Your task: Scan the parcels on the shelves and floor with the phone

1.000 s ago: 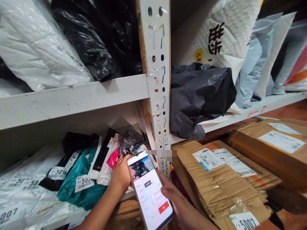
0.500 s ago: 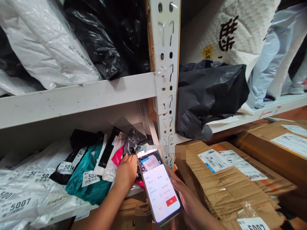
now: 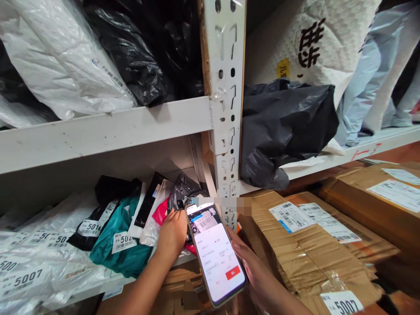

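My right hand (image 3: 247,258) is closed around a phone (image 3: 221,271), tilted with its lit screen facing me. A camera picture with a barcode label fills the top of that screen; below are a white panel and a red button. My left hand (image 3: 173,231) is behind the phone's left edge, its fingers curled onto a dark plastic parcel (image 3: 183,192); the phone hides part of the grip. Beside that hand are a pink parcel (image 3: 161,211), a clear-and-white bag (image 3: 149,234) and a teal parcel (image 3: 123,253) with a numbered label.
A white perforated shelf post (image 3: 226,109) stands in the middle. White bags labelled with numbers (image 3: 29,280) fill the lower left shelf. Cardboard boxes (image 3: 305,253) are stacked at lower right. A large dark bag (image 3: 288,127) overhangs the right shelf edge.
Text on the phone's white panel has changed slightly. Both hands and the phone keep nearly the same place, while the whole view has shifted a little.
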`<state>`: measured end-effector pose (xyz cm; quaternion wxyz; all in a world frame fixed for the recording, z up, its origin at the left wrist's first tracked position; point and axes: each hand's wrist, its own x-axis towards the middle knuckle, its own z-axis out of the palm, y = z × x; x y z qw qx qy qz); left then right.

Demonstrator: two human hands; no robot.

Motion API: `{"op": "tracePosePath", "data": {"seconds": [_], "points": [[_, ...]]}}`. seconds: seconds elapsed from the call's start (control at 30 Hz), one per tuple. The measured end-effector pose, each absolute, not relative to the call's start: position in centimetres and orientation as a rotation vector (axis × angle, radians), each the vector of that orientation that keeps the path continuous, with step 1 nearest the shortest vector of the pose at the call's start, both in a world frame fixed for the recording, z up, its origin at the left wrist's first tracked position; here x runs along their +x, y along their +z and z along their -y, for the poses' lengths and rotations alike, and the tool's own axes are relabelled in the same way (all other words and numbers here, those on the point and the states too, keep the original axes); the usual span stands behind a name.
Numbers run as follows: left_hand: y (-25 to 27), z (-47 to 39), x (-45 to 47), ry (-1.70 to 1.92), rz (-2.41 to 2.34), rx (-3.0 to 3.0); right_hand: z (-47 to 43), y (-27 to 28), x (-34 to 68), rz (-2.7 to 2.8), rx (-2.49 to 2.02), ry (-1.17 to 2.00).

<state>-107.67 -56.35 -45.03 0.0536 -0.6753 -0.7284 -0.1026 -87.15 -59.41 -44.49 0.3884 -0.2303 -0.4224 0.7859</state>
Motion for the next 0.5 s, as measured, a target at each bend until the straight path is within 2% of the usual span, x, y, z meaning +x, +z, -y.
{"op": "tracePosePath", "data": {"seconds": [0.23, 0.5], "points": [[-44.1, 56.6, -106.9, -0.418, 2.212, -1.995, 59.6, -44.2, -86.8, 1.1, -0.357, 2.149], [-42.1, 55.0, -105.8, -0.464, 2.408, -1.914, 60.3, -44.3, -87.2, 1.285, -0.231, 2.13]]}}
